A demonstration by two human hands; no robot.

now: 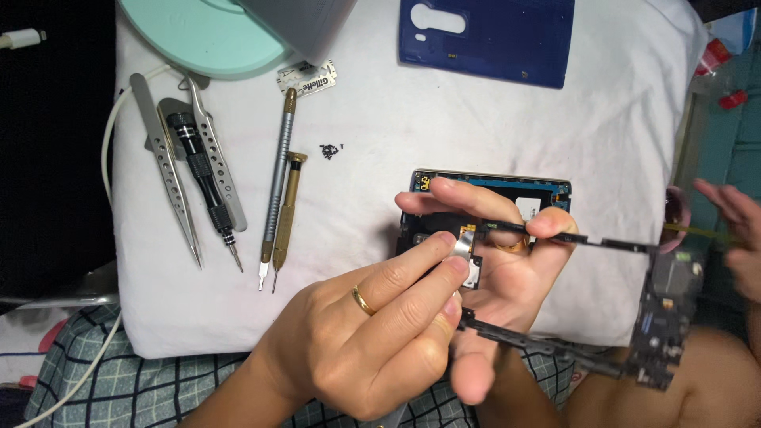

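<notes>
While left hand [372,333] pinches thin flex ribbon [464,242], right hand [495,261] clamps black phone frame [571,238] by edges; looks light, fragile, so hold rims only.

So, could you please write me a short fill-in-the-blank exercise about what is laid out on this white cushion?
1. The blue phone back cover lies at the top of the white ____.
2. The left hand wears a gold ____ on one finger.
3. The tiny black screws lie just right of the two ____ with brass-coloured ends.
4. The right hand holds a black phone ____ above the opened phone.

Missing words: cushion; ring; screwdrivers; frame
</notes>
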